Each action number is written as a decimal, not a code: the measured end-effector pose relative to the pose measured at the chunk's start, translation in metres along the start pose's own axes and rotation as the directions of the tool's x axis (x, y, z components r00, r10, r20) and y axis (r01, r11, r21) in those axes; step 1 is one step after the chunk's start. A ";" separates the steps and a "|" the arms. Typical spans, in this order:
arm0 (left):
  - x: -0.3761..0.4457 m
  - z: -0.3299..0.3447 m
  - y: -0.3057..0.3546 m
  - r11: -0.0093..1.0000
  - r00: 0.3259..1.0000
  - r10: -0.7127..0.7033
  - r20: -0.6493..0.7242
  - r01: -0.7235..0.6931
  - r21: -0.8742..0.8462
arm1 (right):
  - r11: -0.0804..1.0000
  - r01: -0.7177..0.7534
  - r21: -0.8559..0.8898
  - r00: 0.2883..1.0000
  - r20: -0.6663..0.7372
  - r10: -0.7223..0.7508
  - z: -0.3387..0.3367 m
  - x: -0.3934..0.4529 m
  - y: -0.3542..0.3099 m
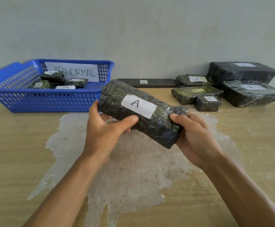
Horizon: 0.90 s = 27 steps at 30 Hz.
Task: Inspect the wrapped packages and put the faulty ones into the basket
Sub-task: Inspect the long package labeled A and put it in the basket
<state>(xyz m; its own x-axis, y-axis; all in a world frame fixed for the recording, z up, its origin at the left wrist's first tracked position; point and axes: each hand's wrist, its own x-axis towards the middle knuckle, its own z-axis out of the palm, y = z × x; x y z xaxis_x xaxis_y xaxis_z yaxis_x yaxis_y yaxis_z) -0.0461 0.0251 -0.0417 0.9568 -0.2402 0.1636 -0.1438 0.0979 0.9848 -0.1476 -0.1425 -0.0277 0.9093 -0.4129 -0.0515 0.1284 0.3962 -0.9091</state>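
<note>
I hold a long dark wrapped package (117,99) with a white label marked "A" above the table's middle, tilted down to the right. My left hand (105,128) grips its left part, thumb on top. My right hand (194,136) grips its right end. A blue basket (43,100) with an "ABNORMAL" sign stands at the back left and holds several small wrapped packages (54,77). Several more wrapped packages (197,92), labelled "A" or "B", lie at the back right.
A large black package (241,71) leans by the wall at the far right. A flat dark package labelled "B" (147,83) lies along the wall. The wooden table (18,153) has a big worn pale patch (133,169) under my hands.
</note>
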 end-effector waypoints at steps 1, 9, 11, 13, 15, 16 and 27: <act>-0.003 0.003 -0.001 1.000 1.000 0.012 0.026 -0.013 0.011 | 1.000 0.014 0.000 1.000 -0.009 -0.014 0.001 0.000 0.002; -0.002 0.008 0.005 0.890 0.981 -0.141 0.130 0.183 -0.418 | 1.000 0.007 0.008 0.974 0.226 -0.008 0.000 -0.004 -0.008; -0.001 0.007 0.010 0.825 0.971 -0.186 0.149 0.237 -0.512 | 0.999 0.036 0.039 0.944 0.327 -0.046 -0.005 -0.003 -0.008; -0.001 0.006 0.011 0.781 0.960 -0.209 0.186 0.278 -0.559 | 0.991 0.129 -0.037 0.925 0.365 -0.107 -0.007 -0.004 -0.007; -0.001 0.005 0.010 0.772 0.954 -0.218 0.205 0.297 -0.563 | 0.950 0.252 -0.183 0.920 0.351 -0.176 -0.005 -0.007 -0.005; -0.001 0.004 0.010 0.774 0.954 -0.220 0.206 0.299 -0.558 | 0.923 0.305 -0.234 0.917 0.334 -0.218 -0.003 -0.007 -0.004; -0.020 0.007 0.020 0.902 0.950 0.277 0.146 -0.309 0.302 | 0.888 0.418 -0.194 0.907 0.154 -0.393 0.004 -0.011 -0.002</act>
<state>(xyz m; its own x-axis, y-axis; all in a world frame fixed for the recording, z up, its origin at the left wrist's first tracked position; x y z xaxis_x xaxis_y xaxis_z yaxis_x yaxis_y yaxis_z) -0.0699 0.0249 -0.0246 0.8321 -0.3421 0.4365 -0.5018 -0.1291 0.8553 -0.1563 -0.1357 -0.0242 0.8348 -0.4038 0.3742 0.4169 0.0197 -0.9087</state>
